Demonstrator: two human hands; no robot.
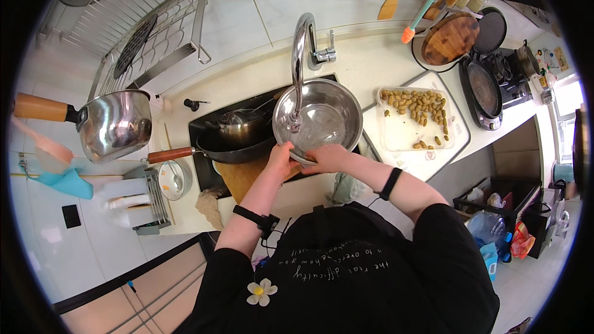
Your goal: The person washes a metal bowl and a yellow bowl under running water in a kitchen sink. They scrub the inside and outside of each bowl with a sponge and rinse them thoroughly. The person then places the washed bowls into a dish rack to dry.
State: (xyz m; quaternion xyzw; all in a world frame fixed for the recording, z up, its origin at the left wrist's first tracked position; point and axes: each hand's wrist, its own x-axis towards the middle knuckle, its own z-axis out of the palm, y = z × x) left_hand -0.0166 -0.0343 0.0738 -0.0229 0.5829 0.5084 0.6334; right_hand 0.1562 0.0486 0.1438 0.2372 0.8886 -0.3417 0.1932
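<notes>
A round stainless steel bowl [345, 106] sits over the black sink, under the chrome gooseneck faucet [297, 51], with clear water in its bottom. My left hand [281, 160] grips the near left rim, thumb on top. At the near rim my right hand [325, 157] is closed on the edge, its fingers partly hidden. On a white cutting board [459, 134] to the right lies a clear plastic tray [394, 141] of unshelled peanuts [420, 102].
In the sink's left part are a black wok [236, 153] with a wooden handle and a metal pot [241, 127]. A wooden board [236, 178] lies below them. A bowl with a spoon [171, 180] stands left. A black pan [482, 88] is at the right.
</notes>
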